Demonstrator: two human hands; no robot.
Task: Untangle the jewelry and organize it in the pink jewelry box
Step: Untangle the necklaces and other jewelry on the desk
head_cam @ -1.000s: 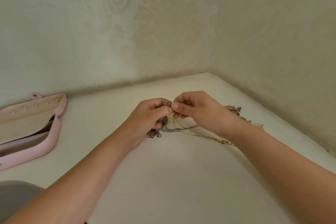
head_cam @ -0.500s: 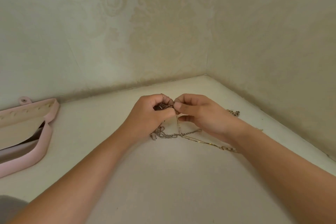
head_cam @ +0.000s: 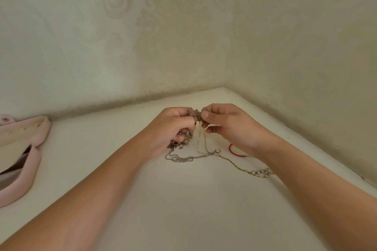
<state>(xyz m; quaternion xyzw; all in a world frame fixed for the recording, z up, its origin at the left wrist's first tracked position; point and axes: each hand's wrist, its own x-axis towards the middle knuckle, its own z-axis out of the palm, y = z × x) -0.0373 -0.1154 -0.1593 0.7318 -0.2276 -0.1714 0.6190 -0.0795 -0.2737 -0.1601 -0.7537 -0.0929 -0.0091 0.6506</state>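
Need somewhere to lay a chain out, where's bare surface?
Bare: between the pink jewelry box and the left forearm, and between it and the right forearm, nearer than the silver chain. Crowded: by the left hand and right hand, around the tangle, beaded gold chain and red band.

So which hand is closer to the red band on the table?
Right. The right hand sits directly over the red band, wrist hiding part of it; the left hand is farther left, beyond the hanging chains.
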